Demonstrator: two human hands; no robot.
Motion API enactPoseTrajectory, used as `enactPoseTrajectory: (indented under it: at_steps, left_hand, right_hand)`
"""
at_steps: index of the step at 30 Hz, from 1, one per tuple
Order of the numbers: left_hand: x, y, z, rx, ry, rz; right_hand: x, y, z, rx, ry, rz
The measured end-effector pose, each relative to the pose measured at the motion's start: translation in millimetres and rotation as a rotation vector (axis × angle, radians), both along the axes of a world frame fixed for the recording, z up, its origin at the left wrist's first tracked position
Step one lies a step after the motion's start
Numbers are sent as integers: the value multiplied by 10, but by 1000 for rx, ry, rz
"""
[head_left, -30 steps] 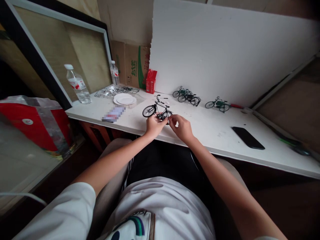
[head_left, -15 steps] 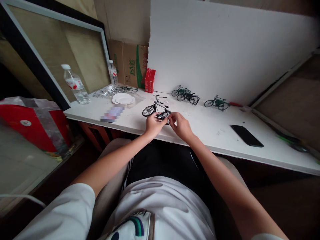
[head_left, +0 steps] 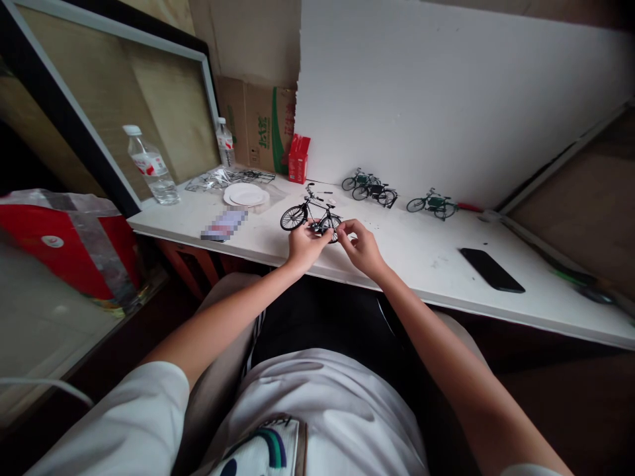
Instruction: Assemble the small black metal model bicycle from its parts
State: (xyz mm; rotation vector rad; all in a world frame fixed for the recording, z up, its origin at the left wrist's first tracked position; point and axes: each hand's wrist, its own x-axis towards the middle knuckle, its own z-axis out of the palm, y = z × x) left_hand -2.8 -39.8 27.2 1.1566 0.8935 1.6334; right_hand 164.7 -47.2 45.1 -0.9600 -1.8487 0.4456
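My left hand (head_left: 306, 248) grips a small black model bicycle (head_left: 294, 217) from below, around its lower frame and crank area. The bicycle is held a little above the table's front edge, its front wheel to the left and handlebar up. At the back of the rear wheel, the thumb and forefinger of my right hand (head_left: 363, 247) are pinched together. Whatever lies between those fingertips is too small to make out. My left fingers partly hide the lower rear of the bicycle.
Several finished-looking model bicycles (head_left: 376, 192) stand at the back of the white table (head_left: 397, 261). White discs (head_left: 245, 194), thin black parts (head_left: 255, 176) and a red box (head_left: 298, 158) lie further left. A bottle (head_left: 155, 173) stands left, a black phone (head_left: 491, 270) lies right.
My right hand has shifted slightly right and its fingers have drawn back to the rear wheel's edge. The bicycle has tilted a little in my left hand.
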Motion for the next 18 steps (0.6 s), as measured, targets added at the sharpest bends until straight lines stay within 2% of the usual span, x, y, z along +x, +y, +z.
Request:
enactPoseTrajectory:
  at_steps: [12,18]
  left_hand:
    - [14,-4,35,46,-63,-15]
    - [11,24,-19,39,-41,-23]
  right_hand:
    - [-8,-24,43,-76,97,63]
    - [-6,-20,47,-87,115,49]
